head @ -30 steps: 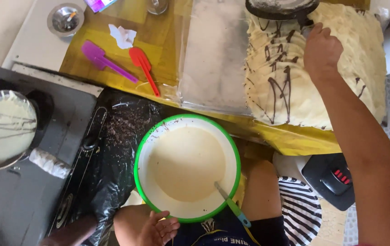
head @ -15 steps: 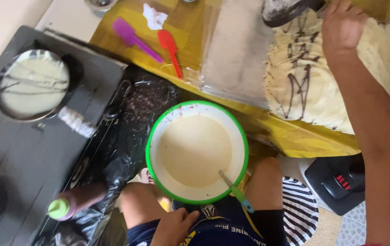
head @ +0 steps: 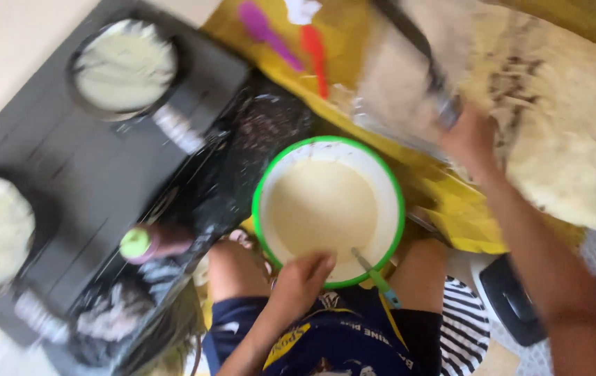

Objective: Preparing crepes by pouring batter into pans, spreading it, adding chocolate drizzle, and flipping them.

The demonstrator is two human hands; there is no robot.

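Since half a second ago, I'm swinging my right hand (head: pixel 471 139), clamped on a pan (head: pixel 420 59) handle, toward the batter bowl (head: pixel 328 209). Left hand (head: pixel 301 278) is gripping its rim; two pans are already filled, batter remaining.

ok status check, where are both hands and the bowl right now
Left hand on near rim of green-rimmed bowl of pale batter. Right hand gripping dark pan handle over the large flatbread. Spoon rests in bowl; nothing blocking.
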